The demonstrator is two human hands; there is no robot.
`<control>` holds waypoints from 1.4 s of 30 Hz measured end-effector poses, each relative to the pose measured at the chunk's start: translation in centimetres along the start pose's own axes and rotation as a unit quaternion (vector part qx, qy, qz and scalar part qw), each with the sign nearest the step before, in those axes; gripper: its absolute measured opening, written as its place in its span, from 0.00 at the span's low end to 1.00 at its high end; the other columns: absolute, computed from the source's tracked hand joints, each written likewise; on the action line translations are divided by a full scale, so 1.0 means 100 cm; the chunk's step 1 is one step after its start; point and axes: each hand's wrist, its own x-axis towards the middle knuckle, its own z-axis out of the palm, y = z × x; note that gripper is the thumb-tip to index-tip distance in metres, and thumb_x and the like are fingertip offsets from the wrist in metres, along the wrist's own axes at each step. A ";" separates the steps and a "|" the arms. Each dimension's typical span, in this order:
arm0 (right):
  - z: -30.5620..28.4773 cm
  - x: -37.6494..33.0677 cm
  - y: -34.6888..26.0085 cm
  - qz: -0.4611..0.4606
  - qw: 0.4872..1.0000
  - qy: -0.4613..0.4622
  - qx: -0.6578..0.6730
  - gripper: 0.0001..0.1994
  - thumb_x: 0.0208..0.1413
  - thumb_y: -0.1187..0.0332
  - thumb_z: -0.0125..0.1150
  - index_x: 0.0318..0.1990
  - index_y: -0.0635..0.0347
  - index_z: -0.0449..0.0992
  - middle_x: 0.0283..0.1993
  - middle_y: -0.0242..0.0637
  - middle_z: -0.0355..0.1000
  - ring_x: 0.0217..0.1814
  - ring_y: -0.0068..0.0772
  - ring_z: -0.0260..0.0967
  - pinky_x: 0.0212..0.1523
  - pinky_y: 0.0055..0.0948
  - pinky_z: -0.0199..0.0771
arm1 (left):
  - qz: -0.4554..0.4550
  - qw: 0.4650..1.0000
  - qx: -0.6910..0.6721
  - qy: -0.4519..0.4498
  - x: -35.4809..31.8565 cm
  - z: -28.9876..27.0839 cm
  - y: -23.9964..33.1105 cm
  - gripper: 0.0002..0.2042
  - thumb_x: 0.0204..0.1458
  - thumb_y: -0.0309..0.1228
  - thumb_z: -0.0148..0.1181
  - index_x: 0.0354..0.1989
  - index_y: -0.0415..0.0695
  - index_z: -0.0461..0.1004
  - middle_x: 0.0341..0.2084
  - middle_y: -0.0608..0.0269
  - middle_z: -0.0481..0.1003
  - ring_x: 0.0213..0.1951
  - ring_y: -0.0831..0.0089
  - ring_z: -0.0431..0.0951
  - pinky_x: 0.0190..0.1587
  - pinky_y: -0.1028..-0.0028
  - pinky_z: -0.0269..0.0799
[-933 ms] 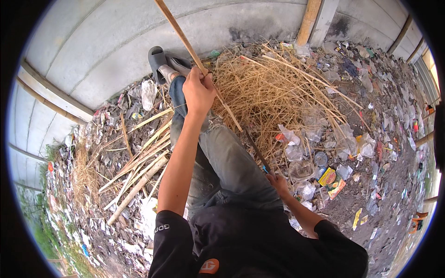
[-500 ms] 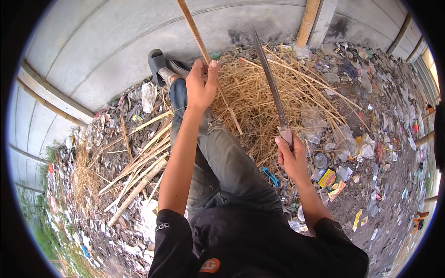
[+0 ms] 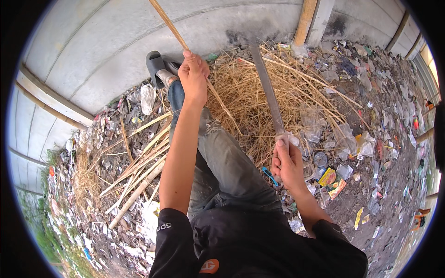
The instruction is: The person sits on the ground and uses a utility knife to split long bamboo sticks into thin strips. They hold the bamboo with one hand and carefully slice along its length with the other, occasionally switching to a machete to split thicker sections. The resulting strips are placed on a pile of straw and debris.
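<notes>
A long, thin bamboo strip [image 3: 169, 24] slants down from the upper left, and my left hand [image 3: 193, 75] is closed around it. Its lower end hangs over a heap of curled straw-coloured shavings [image 3: 236, 88]. My right hand [image 3: 288, 163] grips a machete [image 3: 267, 85] by its handle, the long dark blade pointing away from me over the same heap. Blade and strip are apart. Both of my legs [image 3: 227, 157] stretch out between my arms, with grey slippers [image 3: 156, 65] on the feet by the wall.
Split bamboo strips [image 3: 139, 169] and a thicker pole lie to my left. A blue cutter knife [image 3: 270, 176] rests near my right hand. Plastic litter and a yellow packet [image 3: 328, 178] cover the ground at right. A grey panel wall [image 3: 130, 41] with a bamboo post [image 3: 306, 23] closes off the far side.
My left hand has turned and shifted slightly left, its fingers now wrapped over the strip, whose upper end has swung left. The machete has tilted slightly, showing more of its blade face.
</notes>
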 end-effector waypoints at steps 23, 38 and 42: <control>-0.003 -0.014 -0.017 -0.205 0.972 0.022 0.112 0.23 0.73 0.47 0.47 0.39 0.61 0.68 0.19 0.27 0.58 0.15 0.17 0.57 0.18 0.26 0.61 | 0.172 0.959 0.170 0.150 -0.020 0.060 -0.012 0.23 0.71 0.44 0.53 0.24 0.42 0.69 0.17 0.72 0.66 0.22 0.84 0.61 0.25 0.77 0.56; -0.005 -0.018 -0.008 -0.138 0.990 0.025 0.033 0.23 0.74 0.45 0.45 0.34 0.56 0.66 0.18 0.27 0.58 0.14 0.20 0.54 0.19 0.27 0.63 | 0.159 0.950 0.165 0.211 -0.006 0.046 -0.010 0.21 0.72 0.43 0.52 0.28 0.41 0.71 0.20 0.70 0.68 0.23 0.83 0.63 0.26 0.76 0.58; -0.017 -0.012 0.053 -0.054 0.998 -0.024 -0.037 0.24 0.72 0.46 0.49 0.31 0.56 0.66 0.20 0.27 0.60 0.15 0.20 0.57 0.19 0.28 0.66 | 0.158 0.949 0.158 0.222 -0.006 0.052 -0.013 0.20 0.71 0.42 0.53 0.29 0.40 0.72 0.21 0.70 0.70 0.24 0.82 0.63 0.27 0.75 0.59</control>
